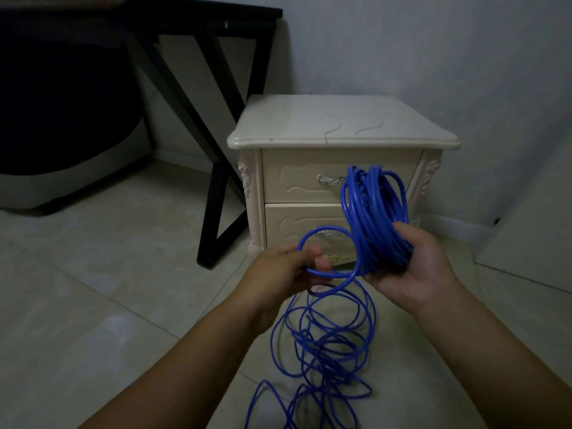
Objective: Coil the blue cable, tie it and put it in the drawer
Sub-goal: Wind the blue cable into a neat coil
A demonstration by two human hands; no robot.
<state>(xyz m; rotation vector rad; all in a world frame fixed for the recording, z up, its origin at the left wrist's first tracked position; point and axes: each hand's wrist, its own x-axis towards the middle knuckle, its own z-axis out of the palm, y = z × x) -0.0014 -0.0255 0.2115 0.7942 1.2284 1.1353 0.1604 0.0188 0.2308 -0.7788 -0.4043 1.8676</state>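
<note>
My right hand (411,267) grips a thick bundle of coiled blue cable (376,212), the loops standing upright above my palm. My left hand (288,270) pinches a single loop of the same cable, held just left of the bundle. From both hands the loose cable hangs down into a tangled heap (325,351) on the floor between my forearms. Behind the coil stands a cream bedside cabinet (340,125) with a top drawer (303,178) and a lower drawer (294,224), both pushed in. The coil hides part of each drawer's metal handle.
A black table with slanted legs (216,150) stands left of the cabinet. A dark shape with a grey base (62,150) sits under it. The floor is pale tile (93,289). A white wall and a panel (532,243) close the right side.
</note>
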